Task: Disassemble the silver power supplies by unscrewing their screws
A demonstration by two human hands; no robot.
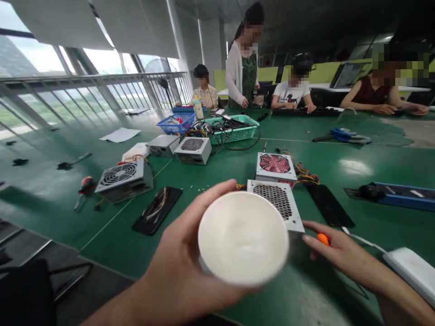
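Observation:
My left hand [180, 258] is wrapped round a white paper cup [243, 240], held up close to me with its open mouth facing me; only its pale inside shows. My right hand [340, 253] lies low over the table, curled round an object whose rounded orange end [323, 239] sticks out between thumb and forefinger; the rest of it is hidden. Its fingertips are at the near right corner of a power supply [278, 199] with a hexagonal mesh face, partly covered by the cup. Behind that stands a power supply with a red fan [276, 164].
More power supplies [124, 179] stand left of centre, near a green basket of cables [234, 131] and a blue basket [175, 123]. Black mats [329, 204] flank my hands. A blue power strip [404, 195] and a white adapter [413, 271] lie right. Several people are across the table.

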